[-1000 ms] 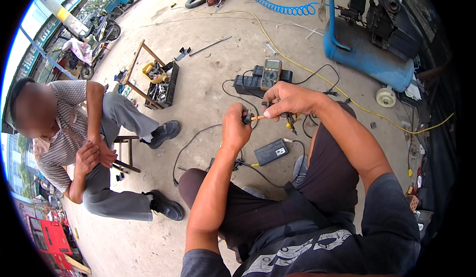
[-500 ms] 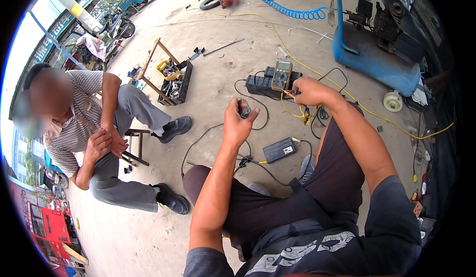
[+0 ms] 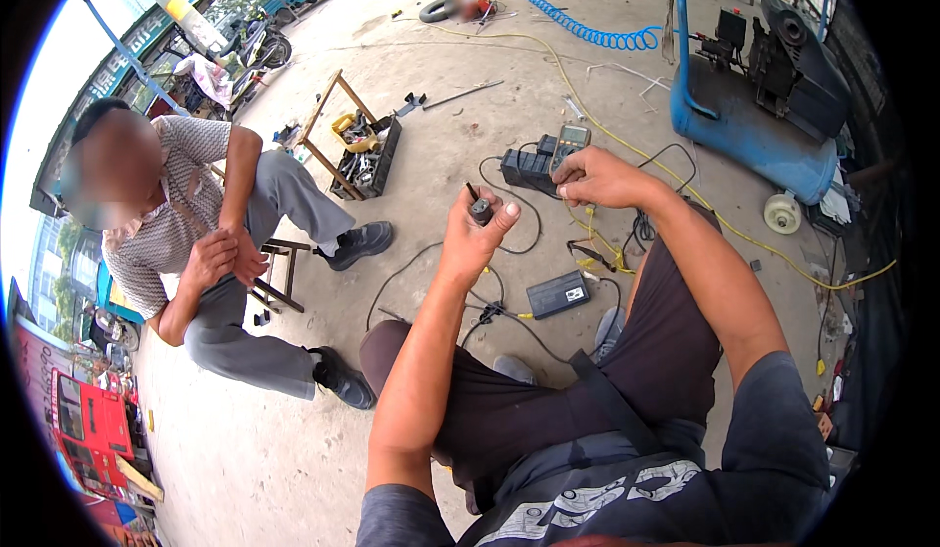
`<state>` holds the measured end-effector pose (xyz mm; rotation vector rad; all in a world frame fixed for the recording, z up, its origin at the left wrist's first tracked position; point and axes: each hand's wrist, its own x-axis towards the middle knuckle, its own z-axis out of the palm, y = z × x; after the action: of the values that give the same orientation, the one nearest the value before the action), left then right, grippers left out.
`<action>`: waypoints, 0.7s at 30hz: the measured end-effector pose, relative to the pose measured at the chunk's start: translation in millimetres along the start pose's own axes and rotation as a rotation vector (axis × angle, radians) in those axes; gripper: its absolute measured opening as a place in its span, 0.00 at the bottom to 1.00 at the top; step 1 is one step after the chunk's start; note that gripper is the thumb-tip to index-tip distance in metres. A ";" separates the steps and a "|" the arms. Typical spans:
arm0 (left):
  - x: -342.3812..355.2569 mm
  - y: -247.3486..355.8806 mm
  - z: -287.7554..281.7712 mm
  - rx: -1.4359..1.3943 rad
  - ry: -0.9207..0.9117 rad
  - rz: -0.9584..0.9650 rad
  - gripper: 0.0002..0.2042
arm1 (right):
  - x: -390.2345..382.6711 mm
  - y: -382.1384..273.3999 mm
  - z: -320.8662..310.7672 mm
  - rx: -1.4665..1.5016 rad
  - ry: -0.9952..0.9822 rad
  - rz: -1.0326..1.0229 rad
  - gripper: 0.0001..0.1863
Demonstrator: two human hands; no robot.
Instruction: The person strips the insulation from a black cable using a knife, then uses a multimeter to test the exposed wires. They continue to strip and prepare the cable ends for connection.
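Note:
My left hand is closed around a black cylindrical cable plug, its end facing up. My right hand is closed over the lower part of a handheld multimeter, covering its dial; the exact finger contact is partly hidden. The meter leans on a black battery-like block on the ground. Below my right hand, yellow leads with dark clips lie loose. A black box-shaped charger rests in front of my feet, with black cables looping around it.
At left a seated person clasps both hands. Beyond stands a black tool crate with a wooden handle. A blue air compressor is at right, with a coiled blue hose. A yellow cable crosses the concrete.
My right hand has moved from the yellow leads onto the meter's lower part, and the leads now lie lower on the ground. My left hand has turned the plug slightly. The view has shifted a little.

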<state>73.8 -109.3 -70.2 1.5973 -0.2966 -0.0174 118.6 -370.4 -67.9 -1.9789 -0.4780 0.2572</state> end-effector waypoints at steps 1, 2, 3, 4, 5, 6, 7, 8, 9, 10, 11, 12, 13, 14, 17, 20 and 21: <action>-2.0 5.4 -1.6 -0.044 -0.009 -0.046 0.23 | -0.8 -8.3 2.2 0.056 -0.050 0.029 0.15; -3.5 9.4 -3.1 -0.089 -0.020 -0.093 0.24 | -1.9 -12.2 3.1 0.044 -0.053 0.018 0.15; -3.7 11.3 -5.0 -0.061 0.002 -0.151 0.26 | -2.2 -15.0 3.4 0.032 -0.056 0.007 0.15; -2.6 13.2 -7.0 -0.033 0.024 -0.209 0.27 | -2.5 -18.1 3.1 0.020 -0.060 -0.005 0.15; -2.6 14.6 -10.1 -0.007 0.050 -0.271 0.29 | -3.8 -21.9 3.4 0.036 -0.058 -0.005 0.16; 0.0 17.0 -14.7 0.024 0.058 -0.335 0.31 | -5.4 -26.7 2.5 0.052 -0.058 -0.005 0.16; 2.2 15.1 -23.1 0.001 0.063 -0.387 0.35 | -6.5 -31.8 1.2 0.068 -0.057 -0.006 0.16; -0.4 20.0 -25.8 0.035 0.093 -0.395 0.36 | -6.8 -37.4 0.1 0.074 -0.062 -0.005 0.15; -2.2 22.8 -26.0 0.066 0.117 -0.408 0.38 | -7.4 -39.7 -2.1 0.058 -0.061 -0.001 0.15; 0.5 24.3 -30.7 0.082 0.096 -0.446 0.43 | -7.2 -42.4 -5.5 0.042 -0.060 0.003 0.15; 4.5 24.8 -36.3 0.046 0.103 -0.507 0.46 | -10.0 -46.2 -8.8 0.025 -0.057 0.013 0.15; 7.7 23.6 -42.5 -0.001 0.118 -0.533 0.46 | -13.1 -52.8 -10.6 0.031 -0.070 0.004 0.15; 12.1 22.1 -47.6 -0.049 0.133 -0.558 0.46 | -13.8 -58.0 -14.7 0.017 -0.080 -0.012 0.15; 13.7 22.3 -49.7 -0.080 0.109 -0.530 0.44 | -11.6 -57.7 -16.5 0.009 -0.099 -0.021 0.15; 18.1 28.0 -61.2 -0.099 0.086 -0.450 0.40 | -10.5 -67.0 -16.3 -0.046 -0.149 -0.044 0.15; 30.7 22.0 -76.7 0.181 0.063 -0.337 0.44 | -12.0 -70.3 -18.0 -0.109 -0.190 -0.068 0.15; 30.6 22.9 -79.4 0.328 0.092 -0.284 0.46 | -11.0 -69.8 -17.6 -0.126 -0.207 -0.078 0.15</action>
<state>114.6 -38.1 -38.2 1.9497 0.0036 -0.1183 100.2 -362.8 2.2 -2.0605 -0.7176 0.3933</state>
